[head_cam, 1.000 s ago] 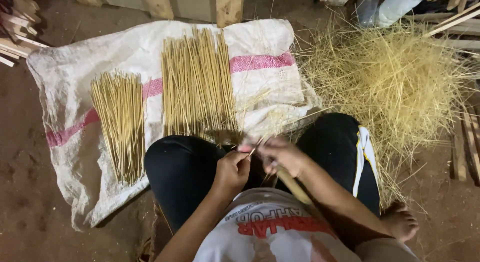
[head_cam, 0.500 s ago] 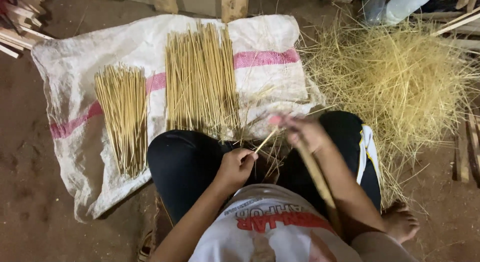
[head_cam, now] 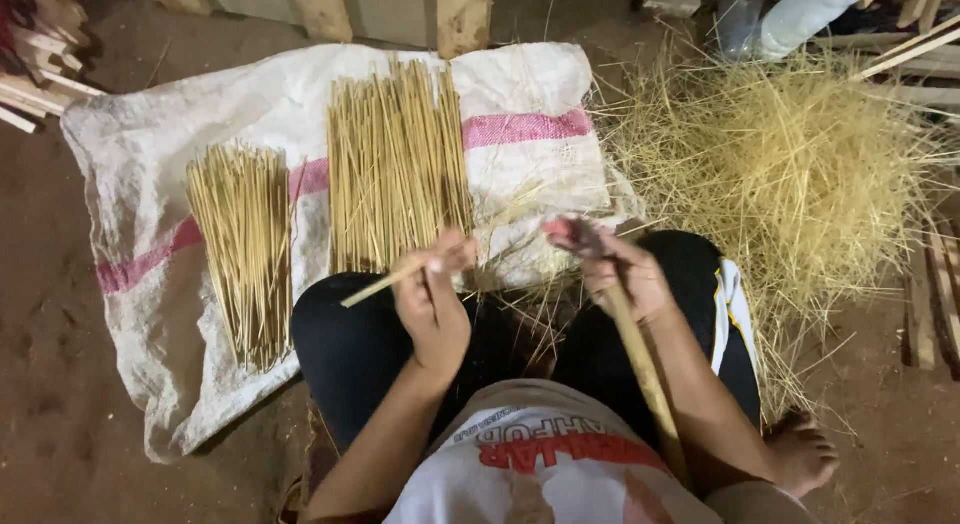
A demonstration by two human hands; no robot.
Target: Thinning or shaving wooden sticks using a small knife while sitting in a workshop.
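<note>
My left hand [head_cam: 432, 302] pinches a thin bamboo stick [head_cam: 385, 282] that points down-left above my left knee. My right hand [head_cam: 612, 267] grips a long tool with a wooden handle [head_cam: 640, 364] that runs back along my forearm; its front end by my fingers is blurred. In front of my knees a white sack with a pink stripe [head_cam: 520, 124] is spread on the ground. A tall bundle of thin sticks [head_cam: 395, 164] lies on its middle. A shorter bundle of sticks [head_cam: 243, 244] lies to the left.
A big heap of straw-like shavings [head_cam: 800, 174] covers the ground at the right. Wooden planks [head_cam: 400, 4] stand beyond the sack. Scrap wood [head_cam: 35, 54] lies at the far left, more slats [head_cam: 935, 294] at the right edge. My bare foot [head_cam: 800, 452] rests at lower right.
My hands have drawn apart. The left hand has lifted a stick up toward the tall bundle, and the right hand with the tool has swung to the right.
</note>
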